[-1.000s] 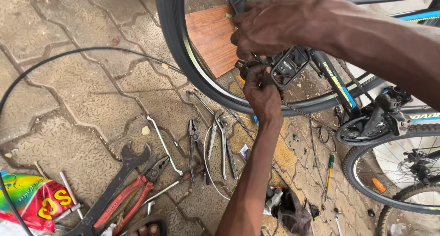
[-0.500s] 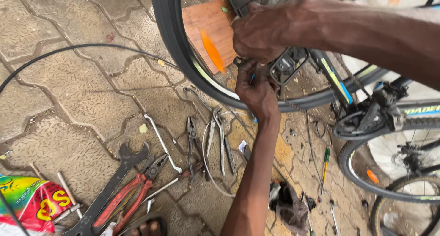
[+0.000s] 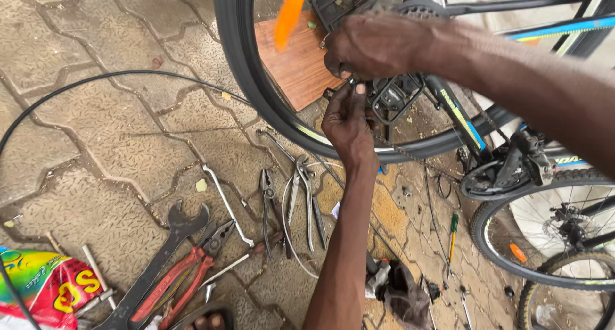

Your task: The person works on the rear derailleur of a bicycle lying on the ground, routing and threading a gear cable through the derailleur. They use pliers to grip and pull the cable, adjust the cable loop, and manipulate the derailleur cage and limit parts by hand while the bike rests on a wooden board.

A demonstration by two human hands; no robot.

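Both hands meet at the rear gear mechanism point(image 3: 397, 96) of an upturned bicycle, just inside the rim of its rear wheel point(image 3: 256, 86). The left hand point(image 3: 348, 122) comes up from below, fingers curled and thumb raised, pinching something small at the black cage of the mechanism — what exactly it grips is too small to tell. The right hand point(image 3: 378, 45) reaches in from the right and bends over the same spot, fingers folded down and nearly touching the left thumb; whether it holds anything is hidden under the knuckles.

Behind the tyre lies a brown wooden board point(image 3: 298, 64), and an orange reflector point(image 3: 289, 13) on the spokes shows as a blur. A second wheel point(image 3: 544, 240) stands at the lower right.

On the paving below the arms, tools are spread out (all lying apart from the hands): a large black wrench point(image 3: 163, 259), red-handled pliers point(image 3: 189, 272), two pairs of grey pliers point(image 3: 288, 205), a bent metal rod point(image 3: 227, 205) and a green-handled screwdriver point(image 3: 452, 237). A black cable point(image 3: 96, 80) curves across the stones — a bright printed bag point(image 3: 45, 288) sits at the lower left corner.
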